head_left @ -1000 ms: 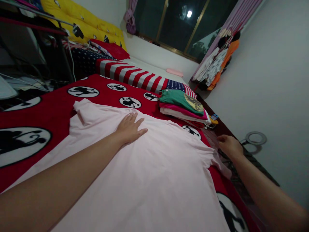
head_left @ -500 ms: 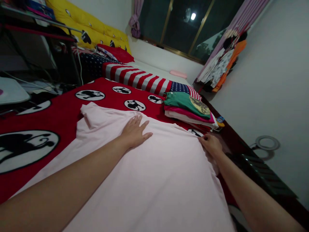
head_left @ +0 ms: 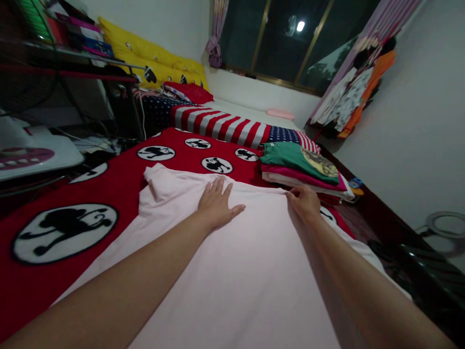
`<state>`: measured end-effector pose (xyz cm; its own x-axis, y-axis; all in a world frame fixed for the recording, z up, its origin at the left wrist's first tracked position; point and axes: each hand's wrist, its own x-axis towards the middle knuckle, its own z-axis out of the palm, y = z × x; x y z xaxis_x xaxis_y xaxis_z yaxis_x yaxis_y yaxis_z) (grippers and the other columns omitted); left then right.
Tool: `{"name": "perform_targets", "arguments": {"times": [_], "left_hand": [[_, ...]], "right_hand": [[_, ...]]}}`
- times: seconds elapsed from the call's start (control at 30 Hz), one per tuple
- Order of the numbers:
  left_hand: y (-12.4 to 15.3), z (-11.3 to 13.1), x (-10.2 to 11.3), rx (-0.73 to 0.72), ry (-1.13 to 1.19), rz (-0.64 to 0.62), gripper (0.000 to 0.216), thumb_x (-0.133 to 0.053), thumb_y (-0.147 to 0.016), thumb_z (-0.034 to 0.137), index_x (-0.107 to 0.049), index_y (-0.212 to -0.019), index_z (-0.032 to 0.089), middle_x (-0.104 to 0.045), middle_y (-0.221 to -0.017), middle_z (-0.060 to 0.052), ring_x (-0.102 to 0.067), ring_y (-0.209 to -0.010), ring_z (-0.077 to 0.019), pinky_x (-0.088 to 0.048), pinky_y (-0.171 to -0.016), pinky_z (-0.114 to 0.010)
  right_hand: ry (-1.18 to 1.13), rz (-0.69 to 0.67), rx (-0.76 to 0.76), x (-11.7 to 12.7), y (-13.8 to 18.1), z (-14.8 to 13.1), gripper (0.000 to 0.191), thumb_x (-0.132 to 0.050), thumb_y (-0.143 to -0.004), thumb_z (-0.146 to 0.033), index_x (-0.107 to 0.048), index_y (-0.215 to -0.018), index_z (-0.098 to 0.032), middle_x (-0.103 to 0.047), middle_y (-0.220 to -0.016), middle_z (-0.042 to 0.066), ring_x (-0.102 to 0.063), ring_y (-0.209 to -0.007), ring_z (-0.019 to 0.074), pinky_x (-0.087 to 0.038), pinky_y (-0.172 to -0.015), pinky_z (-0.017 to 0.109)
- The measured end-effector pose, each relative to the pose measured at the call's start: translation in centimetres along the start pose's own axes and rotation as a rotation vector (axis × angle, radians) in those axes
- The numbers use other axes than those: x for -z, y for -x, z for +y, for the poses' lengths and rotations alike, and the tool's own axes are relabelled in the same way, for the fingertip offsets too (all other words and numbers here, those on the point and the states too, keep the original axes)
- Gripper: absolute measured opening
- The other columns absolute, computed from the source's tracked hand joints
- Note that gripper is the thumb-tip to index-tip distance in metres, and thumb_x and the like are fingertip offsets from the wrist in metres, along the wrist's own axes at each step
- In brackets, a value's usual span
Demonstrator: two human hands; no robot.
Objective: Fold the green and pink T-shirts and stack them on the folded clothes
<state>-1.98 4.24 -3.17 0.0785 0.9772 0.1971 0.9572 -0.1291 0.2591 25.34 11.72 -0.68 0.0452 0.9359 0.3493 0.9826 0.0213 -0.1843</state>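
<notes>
- the right hand [head_left: 305, 201], right of centre, now pinches the top edge of the pale pink shirt [head_left: 250, 271] nearer the left hand than half a second ago; the shirt's right side seems drawn inward, with a shadowed edge running down from the pinch.
- the left hand [head_left: 218, 203], at mid-frame, is open, fingers spread, palm down on the shirt near the neckline.
- the shirt fills the lower centre of the frame, over a red blanket [head_left: 22, 300].
- a stack of folded clothes [head_left: 286, 156] sits beyond the right hand, right of centre.
</notes>
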Motion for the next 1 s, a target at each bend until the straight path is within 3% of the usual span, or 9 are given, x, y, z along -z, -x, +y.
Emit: {"name": "perform_targets", "arguments": {"times": [0.07,0.17,0.27,0.37,0.5,0.67,0.83,0.93,1.0], "left_hand": [[-0.2,-0.1,0.1,0.021,0.008,-0.003,0.092,-0.033,-0.078,0.078,-0.032,-0.146,0.017,-0.018,-0.156,-0.012,-0.008,-0.145,-0.0301,-0.004,-0.116,-0.048],[-0.5,-0.2,0.2,0.024,0.023,-0.024,0.095,-0.032,-0.076,0.081,-0.032,-0.147,0.018,-0.017,-0.156,-0.013,-0.006,-0.145,-0.0303,-0.003,-0.116,-0.049],[-0.4,-0.3,0.2,0.018,0.032,-0.030,0.094,-0.031,-0.077,0.079,-0.031,-0.147,0.017,-0.014,-0.157,-0.014,-0.005,-0.145,-0.0307,-0.004,-0.116,-0.049],[-0.4,-0.4,-0.1,0.006,0.039,-0.006,0.086,-0.029,-0.083,0.073,-0.032,-0.147,0.016,-0.015,-0.157,-0.014,-0.007,-0.145,-0.0307,-0.005,-0.116,-0.050],[-0.5,-0.7,-0.3,-0.007,0.049,0.018,0.074,-0.031,-0.088,0.065,-0.035,-0.145,0.018,-0.020,-0.156,-0.013,-0.011,-0.144,-0.0303,-0.008,-0.116,-0.050],[-0.8,-1.2,0.3,-0.056,0.141,0.108,0.044,-0.036,-0.094,0.041,-0.057,-0.126,0.018,-0.038,-0.148,-0.013,-0.032,-0.137,-0.0291,-0.023,-0.113,-0.048],[0.1,-2.7,2.0,-0.178,0.177,0.102,0.033,-0.057,-0.085,0.030,-0.066,-0.114,0.016,-0.052,-0.137,-0.012,-0.048,-0.126,-0.0232,-0.036,-0.108,-0.034],[2.3,-5.3,4.2,-0.217,0.172,0.094,0.029,-0.062,-0.081,0.026,-0.069,-0.109,0.025,-0.060,-0.129,-0.002,-0.054,-0.119,-0.0180,-0.040,-0.105,-0.029],[4.3,-7.6,5.9,-0.155,0.149,0.147,0.027,-0.058,-0.081,0.021,-0.070,-0.105,0.024,-0.064,-0.121,-0.002,-0.056,-0.115,-0.0184,-0.041,-0.103,-0.031]], "right_hand": [[-0.020,0.010,-0.043,-0.7,-0.3,0.6,0.029,-0.052,-0.081,-0.039,-0.071,-0.088,-0.018,-0.070,-0.096,0.012,-0.063,-0.088,0.0270,-0.045,-0.072,0.033],[0.009,-0.080,-0.075,-0.7,-0.8,0.6,0.030,-0.050,-0.083,-0.038,-0.070,-0.092,-0.018,-0.069,-0.097,0.014,-0.064,-0.091,0.0299,-0.046,-0.073,0.036],[0.071,-0.111,-0.045,0.2,-0.2,-1.2,0.036,-0.051,-0.082,-0.032,-0.066,-0.110,-0.014,-0.063,-0.114,0.019,-0.061,-0.103,0.0343,-0.047,-0.080,0.042],[0.001,-0.069,0.149,1.1,3.2,-4.2,0.055,-0.050,-0.083,-0.035,-0.050,-0.133,-0.011,-0.048,-0.137,0.021,-0.050,-0.122,0.0353,-0.043,-0.095,0.046],[-0.151,-0.235,0.437,0.7,9.7,-7.5,0.068,-0.040,-0.088,-0.056,-0.038,-0.143,-0.018,-0.032,-0.151,0.014,-0.031,-0.139,0.0307,-0.030,-0.109,0.050],[-0.055,-0.271,0.511,0.0,13.1,-8.5,0.071,-0.029,-0.090,-0.062,-0.033,-0.146,-0.020,-0.021,-0.155,0.010,-0.017,-0.144,0.0282,-0.019,-0.113,0.055],[-0.032,-0.244,0.513,0.4,12.8,-8.5,0.071,-0.027,-0.091,-0.061,-0.033,-0.146,-0.017,-0.023,-0.155,0.011,-0.019,-0.143,0.0275,-0.021,-0.112,0.053],[-0.047,-0.243,0.506,0.5,12.7,-8.6,0.071,-0.028,-0.091,-0.062,-0.034,-0.146,-0.017,-0.025,-0.154,0.012,-0.021,-0.143,0.0278,-0.023,-0.112,0.053],[-0.062,-0.246,0.508,0.5,12.8,-8.6,0.071,-0.030,-0.090,-0.061,-0.036,-0.145,-0.016,-0.026,-0.154,0.013,-0.022,-0.142,0.0287,-0.023,-0.111,0.053]]}}
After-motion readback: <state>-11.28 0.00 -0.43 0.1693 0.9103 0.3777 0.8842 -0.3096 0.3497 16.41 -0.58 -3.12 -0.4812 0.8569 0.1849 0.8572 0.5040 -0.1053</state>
